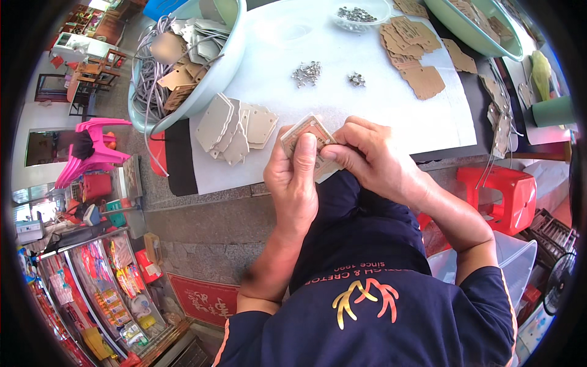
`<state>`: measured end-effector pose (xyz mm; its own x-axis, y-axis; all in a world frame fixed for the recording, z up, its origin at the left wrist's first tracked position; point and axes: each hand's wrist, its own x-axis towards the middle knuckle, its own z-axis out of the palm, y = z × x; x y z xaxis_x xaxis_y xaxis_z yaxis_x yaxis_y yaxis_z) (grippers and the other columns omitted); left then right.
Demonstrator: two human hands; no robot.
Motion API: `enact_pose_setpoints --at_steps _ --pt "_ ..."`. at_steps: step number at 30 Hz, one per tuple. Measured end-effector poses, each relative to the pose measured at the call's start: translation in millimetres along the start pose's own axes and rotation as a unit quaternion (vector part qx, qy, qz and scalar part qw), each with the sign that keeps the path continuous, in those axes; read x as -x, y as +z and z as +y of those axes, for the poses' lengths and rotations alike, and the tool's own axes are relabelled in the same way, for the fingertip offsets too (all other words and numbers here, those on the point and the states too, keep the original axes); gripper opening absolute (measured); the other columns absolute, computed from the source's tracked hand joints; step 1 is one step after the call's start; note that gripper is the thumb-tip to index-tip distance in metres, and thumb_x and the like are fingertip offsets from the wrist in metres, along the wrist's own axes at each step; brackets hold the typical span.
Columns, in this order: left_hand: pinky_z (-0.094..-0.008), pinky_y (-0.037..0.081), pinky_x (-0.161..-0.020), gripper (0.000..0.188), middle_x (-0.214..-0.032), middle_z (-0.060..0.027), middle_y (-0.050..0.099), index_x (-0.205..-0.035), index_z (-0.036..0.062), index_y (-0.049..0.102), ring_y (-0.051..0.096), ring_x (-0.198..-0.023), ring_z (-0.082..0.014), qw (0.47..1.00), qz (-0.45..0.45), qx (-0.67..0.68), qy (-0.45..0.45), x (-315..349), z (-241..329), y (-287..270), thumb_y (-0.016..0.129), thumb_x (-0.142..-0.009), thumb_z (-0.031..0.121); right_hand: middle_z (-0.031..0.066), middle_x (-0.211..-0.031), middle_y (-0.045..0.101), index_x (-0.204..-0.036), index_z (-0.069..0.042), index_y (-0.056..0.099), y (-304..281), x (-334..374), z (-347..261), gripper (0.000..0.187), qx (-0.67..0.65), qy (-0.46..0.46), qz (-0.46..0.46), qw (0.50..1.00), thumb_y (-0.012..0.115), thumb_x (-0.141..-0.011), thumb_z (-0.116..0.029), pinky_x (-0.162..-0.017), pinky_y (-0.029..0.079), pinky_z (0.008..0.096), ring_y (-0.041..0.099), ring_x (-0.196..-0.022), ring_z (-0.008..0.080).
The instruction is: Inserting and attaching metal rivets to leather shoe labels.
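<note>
My left hand [295,168] grips a small stack of printed cardboard tags [313,125] over the near edge of the table, thumb flat on the upper face. At the tags' right edge, my right hand [374,158] pinches with thumb and forefinger; whatever lies between those fingertips is too small to make out. Left of my hands, grey-white cards [235,129] with notched corners lie fanned out. Beyond them sit a heap of small shiny metal fasteners [307,74] and a smaller heap of fasteners [356,79].
White sheeting [269,67] covers the table. A pale-green basin [227,64] with cords and cards stands left, another green basin [513,50] far right. Brown cardboard tags [422,82] lie right, near a clear bowl [382,21] of fasteners. A red stool [510,199] stands right below.
</note>
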<state>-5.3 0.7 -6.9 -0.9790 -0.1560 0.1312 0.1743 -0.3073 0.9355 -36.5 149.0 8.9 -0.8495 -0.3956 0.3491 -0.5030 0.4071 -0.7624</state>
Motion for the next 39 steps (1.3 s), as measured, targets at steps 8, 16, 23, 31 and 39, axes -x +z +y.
enact_pose_setpoints --at_steps 8,16,23,31,39 --pt "-0.0245 0.047 -0.072 0.022 -0.094 -0.0034 0.061 -0.103 0.0006 0.058 0.057 -0.083 -0.0077 0.999 0.021 -0.036 0.031 3.9 0.2 -1.3 0.049 -0.101 0.020 0.0104 -0.061 0.048 -0.063 -0.004 0.050 9.1 -0.1 4.2 0.042 0.088 -0.077 0.019 0.993 0.070 -0.084 -0.035 -0.048 0.043 0.0386 0.054 -0.051 0.0286" --pt "-0.0246 0.047 -0.068 0.031 -0.086 -0.0019 0.059 -0.096 0.0027 0.057 0.057 -0.079 -0.0086 0.995 0.037 0.062 -0.069 2.6 16.3 5.3 0.046 -0.102 0.030 0.0073 -0.060 0.036 -0.060 -0.005 0.040 12.8 1.8 10.8 0.053 0.009 -0.156 0.064 0.986 0.074 -0.075 -0.044 -0.043 0.033 0.0350 0.039 -0.046 0.0252" --pt "-0.0214 0.043 -0.065 0.028 -0.081 0.0001 0.060 -0.100 -0.0002 0.060 0.050 -0.074 -0.0033 0.980 -0.100 -0.167 -0.034 -13.5 30.0 -7.6 0.050 -0.101 0.026 -0.0049 -0.066 0.051 -0.097 -0.001 0.063 -3.3 -10.8 8.6 0.033 -0.289 0.085 0.004 0.953 0.073 -0.085 -0.030 -0.051 0.039 0.0219 0.044 -0.057 0.0041" --pt "-0.0226 0.044 -0.064 0.030 -0.081 -0.0021 0.060 -0.099 -0.0002 0.059 0.052 -0.073 -0.0045 0.962 -0.189 -0.188 -0.058 -24.3 32.6 -15.0 0.048 -0.102 0.027 0.0030 -0.090 0.067 -0.115 0.001 0.061 -33.5 -17.7 4.3 0.031 -0.370 0.182 -0.141 0.900 0.064 -0.093 -0.020 -0.059 0.048 0.0203 0.055 -0.066 0.0052" --pt "-0.0202 0.045 -0.055 0.035 -0.085 -0.0072 0.061 -0.122 -0.0018 0.045 0.055 -0.065 -0.0078 0.988 -0.111 -0.020 -0.105 0.5 23.2 -7.4 0.056 -0.097 0.021 0.0043 -0.096 0.065 -0.120 0.003 0.058 -9.6 5.2 3.5 0.032 -0.416 0.188 0.080 0.886 0.060 -0.095 -0.018 -0.065 0.049 0.0210 0.055 -0.071 0.0059"
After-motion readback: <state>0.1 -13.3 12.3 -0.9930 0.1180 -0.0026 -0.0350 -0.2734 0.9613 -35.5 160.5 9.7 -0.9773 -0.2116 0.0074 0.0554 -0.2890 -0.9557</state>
